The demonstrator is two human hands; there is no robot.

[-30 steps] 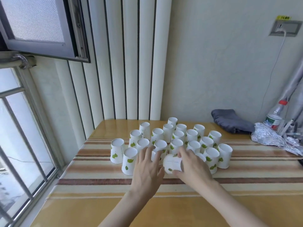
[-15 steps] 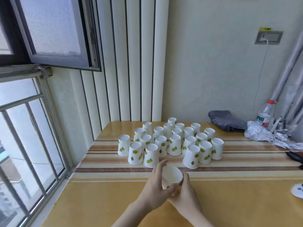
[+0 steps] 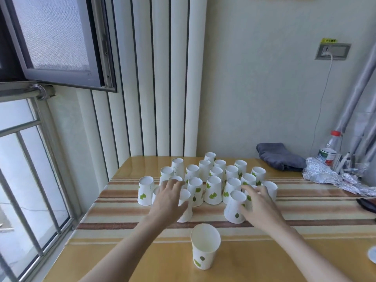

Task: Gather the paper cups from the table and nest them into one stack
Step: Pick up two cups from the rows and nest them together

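Observation:
Several white paper cups with green leaf prints stand upside down in a cluster (image 3: 212,180) on the striped table (image 3: 122,220). One cup (image 3: 205,251) stands upright and alone near the front edge. My left hand (image 3: 169,200) reaches over the front-left cups, fingers spread, thumb against an inverted cup (image 3: 185,208). My right hand (image 3: 258,206) reaches to the front-right cups, fingers spread beside an inverted cup (image 3: 234,207). Neither hand has closed around a cup.
A folded grey cloth (image 3: 279,156), crumpled foil (image 3: 327,176) and a plastic bottle (image 3: 330,149) lie at the back right. A dark object (image 3: 367,204) sits at the right edge. An open window (image 3: 55,41) and rail are on the left.
Both hands held one cup upright half a second ago. That cup now stands alone near the front edge, and both hands have moved forward to the cluster.

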